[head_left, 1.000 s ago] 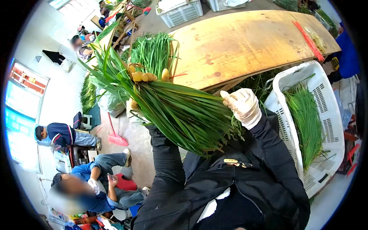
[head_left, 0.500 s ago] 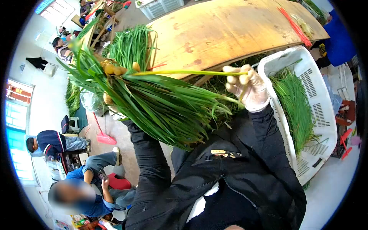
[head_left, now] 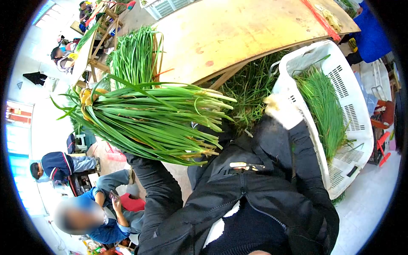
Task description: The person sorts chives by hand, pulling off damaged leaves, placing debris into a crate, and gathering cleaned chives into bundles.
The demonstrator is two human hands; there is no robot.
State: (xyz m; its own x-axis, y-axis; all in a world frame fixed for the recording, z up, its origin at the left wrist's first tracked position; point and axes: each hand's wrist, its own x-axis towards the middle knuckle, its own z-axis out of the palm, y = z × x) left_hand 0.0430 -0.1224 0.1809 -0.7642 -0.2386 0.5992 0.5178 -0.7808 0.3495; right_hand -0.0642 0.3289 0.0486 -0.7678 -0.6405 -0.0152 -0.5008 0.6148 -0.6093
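Note:
A large bunch of long green leaves (head_left: 157, 117) with pale stem ends lies across the view, its stems pointing right. My left hand (head_left: 88, 98), in a yellowish glove, is wrapped round the leafy end at the left. My right hand (head_left: 282, 111), in a whitish glove, is smeared by motion beside the white crate, away from the bunch; its fingers cannot be made out. Another green bunch (head_left: 134, 57) rests on the left end of the wooden table (head_left: 238, 34).
A white crate (head_left: 319, 168) holding green stalks (head_left: 325, 110) stands at the right. Loose greens (head_left: 248, 91) lie below the table edge. Red strips (head_left: 321, 19) are at the table's far right. One person (head_left: 108, 212) sits at the lower left, another (head_left: 59, 163) behind; a blue-clad person (head_left: 374, 34) is at the upper right.
The bunch has swung to lie more level, its stem ends spread. A yellow leaf my right hand was pulling out is no longer seen there; that hand has moved lower, towards the crate.

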